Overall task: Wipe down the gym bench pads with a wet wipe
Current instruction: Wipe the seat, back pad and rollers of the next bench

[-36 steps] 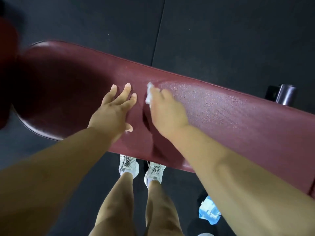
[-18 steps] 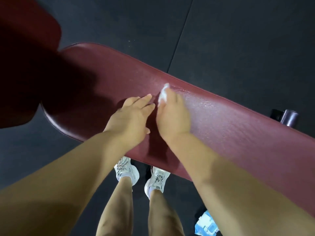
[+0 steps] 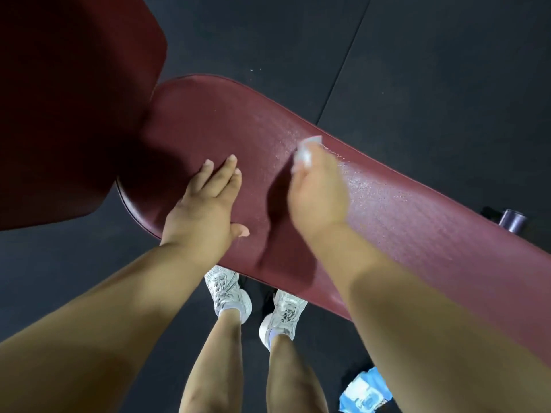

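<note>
Long pad (image 3: 417, 234) of the gym bench under both hands, dark red. Runs lengthwise from low on the right of the fingers, up and leftward, to a rounded end just past the left-hand fingertips. Second pad (image 3: 74, 99) further left again, darker and deep in shadow; cannot tell whether touching the long pad or only overlapping it in view. Black floor (image 3: 417, 70) beyond and beneath.

Right hand (image 3: 320, 195) down on the long pad close to its far edge, fingers (image 3: 310, 168) curled together and clamped on the wet wipe (image 3: 307, 153), a white corner poking out ahead of the fingertips. Left hand (image 3: 205, 210) flat on the same pad, just left of the wiping hand, fingers (image 3: 226, 171) straight and slightly apart, gripping nothing.

Wet sheen and small beads to the right of the wiping fingers; duller, drier-looking surface to their left, toward the rounded end. Probably mid-wipe, with the unwiped stretch lying leftward along the pad's length. Bracing left hand squarely in that path, so likely needing to lift or slide on first. No sheen visible on the second pad, though too dark there to be sure.

Blue-and-white wipe pack (image 3: 365, 391) on the floor, low beside the right forearm.
</note>
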